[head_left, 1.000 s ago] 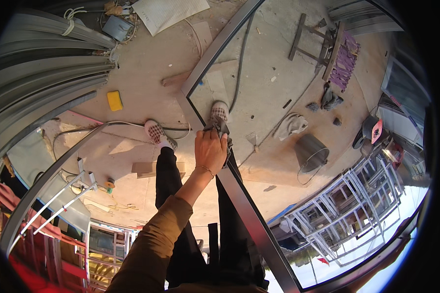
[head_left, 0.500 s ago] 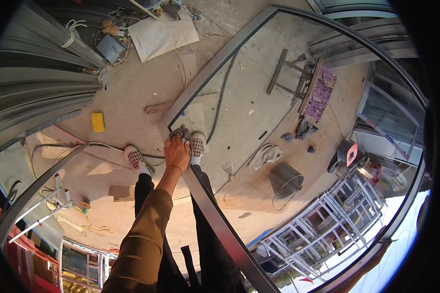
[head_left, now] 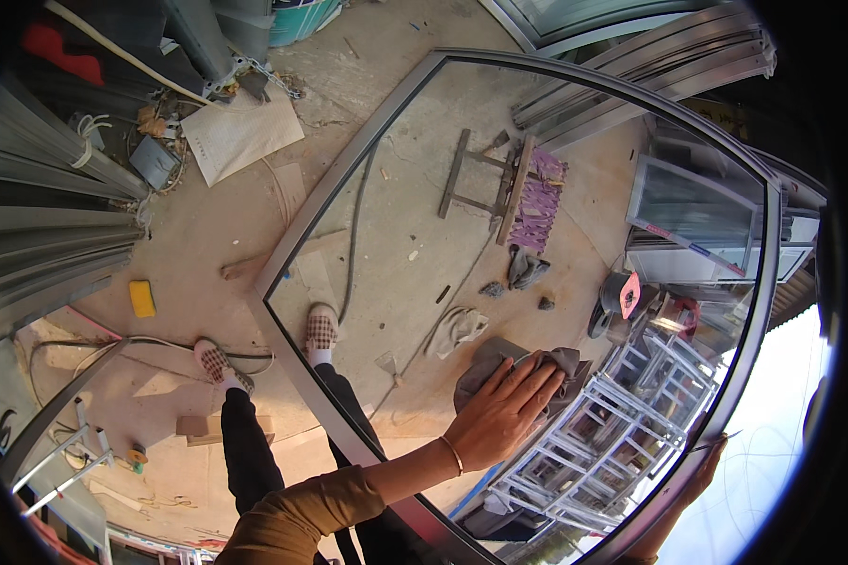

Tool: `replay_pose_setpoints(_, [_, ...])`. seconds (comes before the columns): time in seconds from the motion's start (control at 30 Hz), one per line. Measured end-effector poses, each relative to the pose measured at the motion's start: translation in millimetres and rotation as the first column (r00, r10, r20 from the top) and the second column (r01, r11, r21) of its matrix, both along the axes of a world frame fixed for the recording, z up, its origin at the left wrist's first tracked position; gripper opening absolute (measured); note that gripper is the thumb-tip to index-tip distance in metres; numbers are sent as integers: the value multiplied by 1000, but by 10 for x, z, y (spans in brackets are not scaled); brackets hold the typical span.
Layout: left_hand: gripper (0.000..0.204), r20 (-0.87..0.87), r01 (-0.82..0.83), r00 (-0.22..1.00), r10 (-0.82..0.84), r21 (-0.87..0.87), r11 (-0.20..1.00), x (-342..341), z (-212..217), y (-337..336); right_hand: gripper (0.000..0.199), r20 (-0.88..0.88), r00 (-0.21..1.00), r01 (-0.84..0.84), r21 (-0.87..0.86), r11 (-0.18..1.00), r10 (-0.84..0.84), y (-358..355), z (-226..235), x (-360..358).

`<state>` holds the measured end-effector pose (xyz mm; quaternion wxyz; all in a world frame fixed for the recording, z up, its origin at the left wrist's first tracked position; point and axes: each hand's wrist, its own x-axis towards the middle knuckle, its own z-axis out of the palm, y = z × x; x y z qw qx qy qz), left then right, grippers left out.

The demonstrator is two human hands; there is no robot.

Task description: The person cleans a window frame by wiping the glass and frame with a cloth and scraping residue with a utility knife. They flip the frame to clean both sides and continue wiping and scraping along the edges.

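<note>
A large glass pane in a grey metal frame (head_left: 283,339) stands upright in front of me, and the ground shows through it. My left hand (head_left: 504,410), in an olive sleeve with a thin bracelet, lies flat on a grey cloth (head_left: 485,363), pressing it against the glass in the lower middle. My right hand (head_left: 697,476) grips the frame's right edge at the lower right and is only partly visible. My feet in checked shoes (head_left: 219,363) stand at the frame's lower left corner.
Long metal profiles (head_left: 47,235) are stacked at the left. A yellow block (head_left: 142,298), cables and a flat board (head_left: 240,132) lie on the concrete floor. Through the glass I see a wooden stool (head_left: 499,184), rags and stacked window frames (head_left: 594,433).
My left hand has left the frame's left edge near my feet and moved right onto the glass, where it now presses the grey cloth. The view has shifted towards the pane.
</note>
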<state>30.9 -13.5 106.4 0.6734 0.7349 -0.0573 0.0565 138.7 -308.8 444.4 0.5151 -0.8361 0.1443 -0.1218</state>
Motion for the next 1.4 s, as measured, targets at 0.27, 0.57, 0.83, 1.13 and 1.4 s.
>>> replay_pose_setpoints(0.27, [56, -199, -369, 892, 407, 203, 907, 2165, -1785, 424, 47, -104, 959, -234, 243, 941, 265, 46, -25, 25])
replay_pose_setpoints(0.57, [61, -703, -338, 556, 444, 297, 893, -676, -2435, 576, 42, -70, 979, -178, 171, 969, 192, -11, -45, 15])
replay_pose_setpoints(0.83, [69, -385, -223, 897, 218, 32, 974, -991, 873, -273, 23, 35, 955, -293, 283, 913, 296, 770, -96, 86])
replay_pose_setpoints(1.13, [63, -184, -199, 966, 182, -76, 977, -1184, 2353, -117, 4, 186, 944, -307, 190, 932, 273, 1272, 65, 127])
replay_pose_setpoints(1.4, [47, -210, -247, 954, 214, -144, 958, -1192, 3034, 244, 8, 299, 900, -379, 181, 908, 316, 1806, 212, 131])
